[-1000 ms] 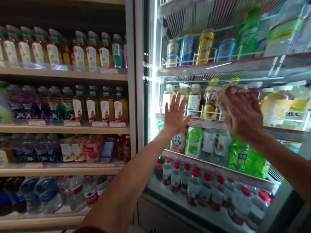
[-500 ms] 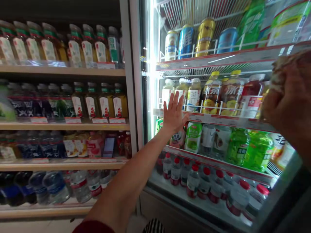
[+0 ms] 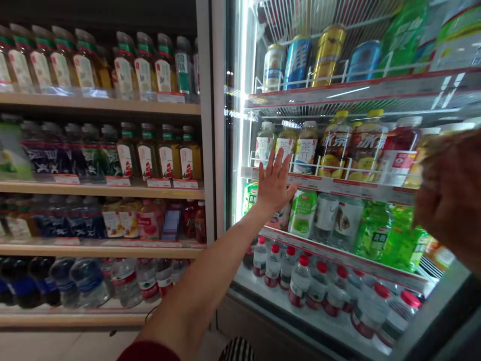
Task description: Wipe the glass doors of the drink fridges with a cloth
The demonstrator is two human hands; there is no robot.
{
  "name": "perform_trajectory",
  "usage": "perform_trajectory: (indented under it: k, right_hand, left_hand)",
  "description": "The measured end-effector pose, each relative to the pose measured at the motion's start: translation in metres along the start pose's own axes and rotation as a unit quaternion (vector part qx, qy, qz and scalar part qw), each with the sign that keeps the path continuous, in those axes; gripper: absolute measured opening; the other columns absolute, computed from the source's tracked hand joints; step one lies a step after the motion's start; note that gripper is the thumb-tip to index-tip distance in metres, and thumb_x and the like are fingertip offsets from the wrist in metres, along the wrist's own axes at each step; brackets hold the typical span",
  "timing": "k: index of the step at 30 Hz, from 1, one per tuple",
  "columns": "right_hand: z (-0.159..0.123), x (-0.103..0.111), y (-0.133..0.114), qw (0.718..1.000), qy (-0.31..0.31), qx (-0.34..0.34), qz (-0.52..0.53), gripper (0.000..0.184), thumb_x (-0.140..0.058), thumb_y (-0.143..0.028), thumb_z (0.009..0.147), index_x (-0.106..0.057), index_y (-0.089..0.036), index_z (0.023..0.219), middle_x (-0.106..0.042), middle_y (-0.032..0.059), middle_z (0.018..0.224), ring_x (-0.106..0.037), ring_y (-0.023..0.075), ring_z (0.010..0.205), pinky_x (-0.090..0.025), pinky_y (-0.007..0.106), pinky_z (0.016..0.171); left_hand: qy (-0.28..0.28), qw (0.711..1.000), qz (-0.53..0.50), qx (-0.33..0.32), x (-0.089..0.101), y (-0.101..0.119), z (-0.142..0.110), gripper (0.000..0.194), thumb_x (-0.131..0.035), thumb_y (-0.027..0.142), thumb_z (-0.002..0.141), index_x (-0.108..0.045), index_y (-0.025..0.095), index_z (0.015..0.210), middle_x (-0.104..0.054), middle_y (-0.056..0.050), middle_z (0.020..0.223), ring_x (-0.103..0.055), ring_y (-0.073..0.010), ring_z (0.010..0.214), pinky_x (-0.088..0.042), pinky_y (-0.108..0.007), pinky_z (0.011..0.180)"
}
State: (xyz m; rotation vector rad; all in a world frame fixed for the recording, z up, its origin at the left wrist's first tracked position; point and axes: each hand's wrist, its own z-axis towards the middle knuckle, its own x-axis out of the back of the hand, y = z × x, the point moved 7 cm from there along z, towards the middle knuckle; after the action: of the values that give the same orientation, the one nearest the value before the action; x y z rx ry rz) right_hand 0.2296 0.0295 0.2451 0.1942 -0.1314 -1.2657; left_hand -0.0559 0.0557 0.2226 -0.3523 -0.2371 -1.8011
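The single view looks out from the person's head, at standing height, facing forward and tilted down, along the left forearm (image 3: 210,281), which runs in from the near edge to the spread left hand (image 3: 275,188) around the middle. It is wide and within arm's reach of a lit cooler (image 3: 376,190), seen at a slant on the right, while wooden shelving (image 3: 93,104) on the left faces it more squarely and a strip of floor (image 3: 56,346) shows below. The right hand (image 3: 449,200), very near the lens and blurred, is cut by the right edge.
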Motion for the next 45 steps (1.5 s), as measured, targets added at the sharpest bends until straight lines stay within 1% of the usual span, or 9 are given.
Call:
perform_trajectory:
  k: [3,9,15,21,23,28,35,41,45]
  right_hand:
    - [-0.027,-0.012,-0.035,0.985,-0.129,0.083,0.076,0.056,-0.040,-0.034,0.082,-0.027,-0.034,0.137,-0.043,0.0035,0.137,-0.031,0.0196,0.131,-0.024,0.042,0.108]
    - [-0.015,0.001,-0.018,0.999,-0.014,-0.031,0.038,0.057,-0.039,-0.028,0.079,-0.034,-0.022,0.136,-0.036,0.0089,0.141,-0.029,0.0278,0.131,-0.021,0.051,0.106]
    - [-0.071,-0.014,-0.040,0.984,-0.092,0.154,0.012,0.073,-0.051,-0.024,0.076,-0.017,-0.031,0.140,-0.042,0.0065,0.138,-0.039,0.0268,0.126,-0.030,0.050,0.103]
    - [-0.059,0.017,0.029,0.998,0.015,-0.035,-0.059,0.065,-0.047,-0.023,0.078,-0.025,-0.021,0.139,-0.033,0.0131,0.142,-0.034,0.0302,0.129,-0.028,0.055,0.102]
    - [-0.090,0.024,0.025,0.998,-0.005,-0.020,-0.060,0.068,-0.048,-0.022,0.078,-0.021,-0.023,0.140,-0.034,0.0107,0.142,-0.034,0.0305,0.129,-0.031,0.056,0.099]
    - [-0.185,0.018,-0.002,0.979,-0.176,0.104,-0.025,0.072,-0.049,-0.020,0.079,-0.013,-0.032,0.141,-0.043,0.0064,0.136,-0.036,0.0265,0.128,-0.034,0.052,0.100]
    - [-0.107,0.018,0.021,0.999,-0.014,0.003,-0.033,0.061,-0.044,-0.021,0.081,-0.026,-0.019,0.139,-0.036,0.0133,0.140,-0.029,0.0285,0.131,-0.025,0.055,0.104]
    - [-0.127,-0.009,-0.052,0.967,-0.155,0.199,0.042,0.051,-0.046,-0.020,0.081,-0.040,-0.026,0.131,-0.054,0.0040,0.127,-0.034,0.0199,0.129,-0.019,0.045,0.110]
    - [-0.094,-0.010,-0.045,0.994,-0.079,0.076,0.026,0.057,-0.045,-0.020,0.081,-0.032,-0.022,0.136,-0.045,0.0088,0.135,-0.028,0.0229,0.132,-0.017,0.050,0.108]
  left_hand:
    - [-0.002,1.000,-0.003,0.000,-0.003,0.003,-0.011,0.067,-0.043,0.043,0.084,-0.016,0.016,0.138,-0.017,-0.013,0.148,-0.003,-0.0230,0.138,-0.010,-0.048,0.110]
    - [-0.004,1.000,-0.010,0.001,-0.009,0.011,-0.034,0.063,-0.042,0.043,0.084,-0.021,0.016,0.137,-0.017,-0.013,0.148,-0.003,-0.0249,0.137,-0.014,-0.050,0.110]
    - [-0.028,0.998,-0.041,-0.049,-0.019,0.035,-0.065,0.060,-0.047,0.031,0.081,-0.027,0.014,0.135,-0.018,-0.014,0.147,-0.002,-0.0250,0.137,-0.017,-0.048,0.110]
    - [-0.039,0.990,-0.075,-0.117,-0.025,0.076,-0.076,0.055,-0.048,0.029,0.080,-0.034,0.017,0.132,-0.024,-0.011,0.146,-0.007,-0.0244,0.137,-0.018,-0.048,0.110]
    - [-0.041,0.989,-0.082,-0.113,-0.028,0.086,-0.079,0.053,-0.048,0.029,0.081,-0.037,0.017,0.131,-0.026,-0.011,0.145,-0.009,-0.0245,0.137,-0.019,-0.048,0.110]
    - [-0.056,0.986,-0.085,-0.131,-0.037,0.105,-0.091,0.048,-0.047,0.028,0.082,-0.041,0.017,0.128,-0.030,-0.011,0.143,-0.015,-0.0250,0.136,-0.020,-0.049,0.109]
    - [-0.041,0.983,-0.101,-0.149,-0.039,0.120,-0.094,0.048,-0.047,0.027,0.082,-0.040,0.014,0.128,-0.030,-0.013,0.143,-0.012,-0.0263,0.136,-0.021,-0.050,0.108]
    - [-0.039,0.984,-0.098,-0.142,-0.039,0.102,-0.100,0.049,-0.048,0.024,0.081,-0.039,0.013,0.128,-0.031,-0.014,0.142,-0.014,-0.0268,0.136,-0.020,-0.050,0.108]
    - [-0.022,0.988,-0.104,-0.109,-0.033,0.080,-0.096,0.051,-0.048,0.025,0.081,-0.036,0.014,0.129,-0.027,-0.014,0.144,-0.012,-0.0262,0.137,-0.020,-0.049,0.108]
